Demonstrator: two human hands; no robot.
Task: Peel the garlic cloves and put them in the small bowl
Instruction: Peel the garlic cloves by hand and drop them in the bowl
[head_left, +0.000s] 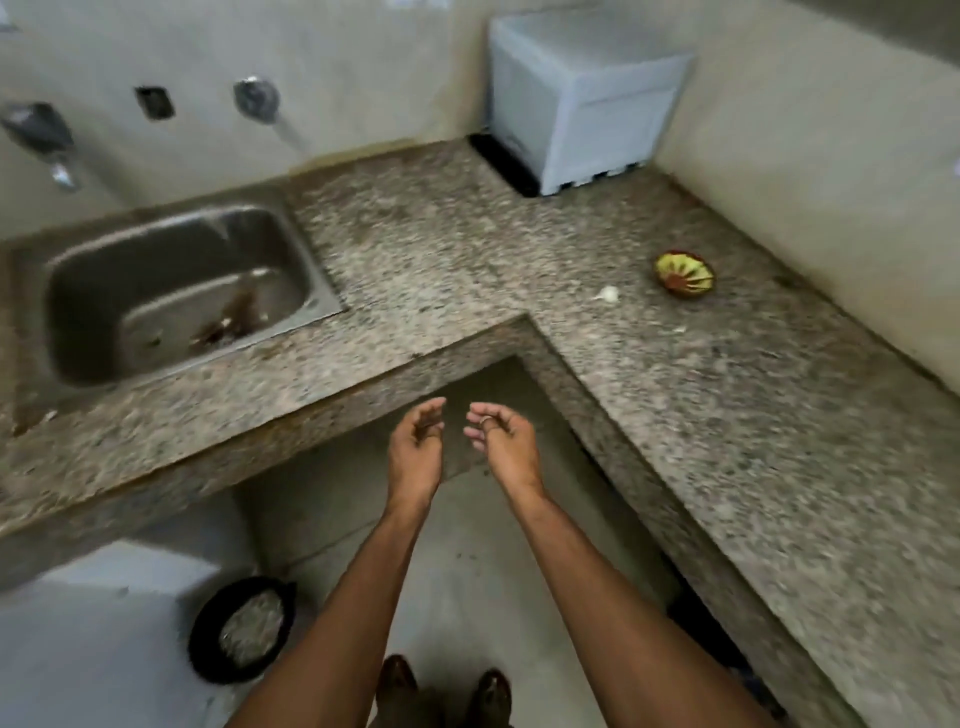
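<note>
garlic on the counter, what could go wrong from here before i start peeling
1. The garlic lies loose on the speckled counter, apart from the small bowl; pale cloves or peel, like the white scrap nearby, could get lost against that pattern.
2. Both the left hand and right hand hang empty over the floor, so anything peeled there could drop.

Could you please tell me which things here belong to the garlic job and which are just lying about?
For the job: garlic, small bowl, white scrap that may be peel, left hand and right hand, both holding nothing.

Lying about: sink, white box, black ring on the floor.
</note>
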